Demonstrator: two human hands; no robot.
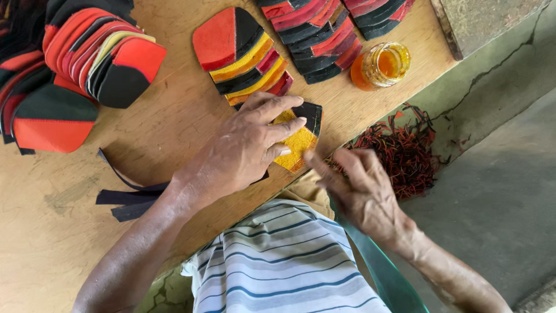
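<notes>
**Fingers press a glue-yellow piece flat**

Fingers (278, 130) of the left hand (243, 148) are spread out flat and press down on a small black piece (301, 136) with a yellow, sticky-looking face. They hold it down and do not grip it. The right hand (359, 188) comes at the same piece from the near side, with one fingertip touching its edge. Its other fingers are loosely curled and hold nothing that can be seen.

The piece lies at the near edge of the wooden table (168, 133). Just behind the piece is a fanned row of red, black and yellow pieces (243, 55). Farther back and to the right of the piece stands a small jar of orange glue (382, 64). To the left of the piece lie black strips (124, 197), and beyond them a big pile of red and black pieces (75, 64). Down past the table edge, right of the piece, is a heap of red and black scraps (402, 153) on the floor.
</notes>
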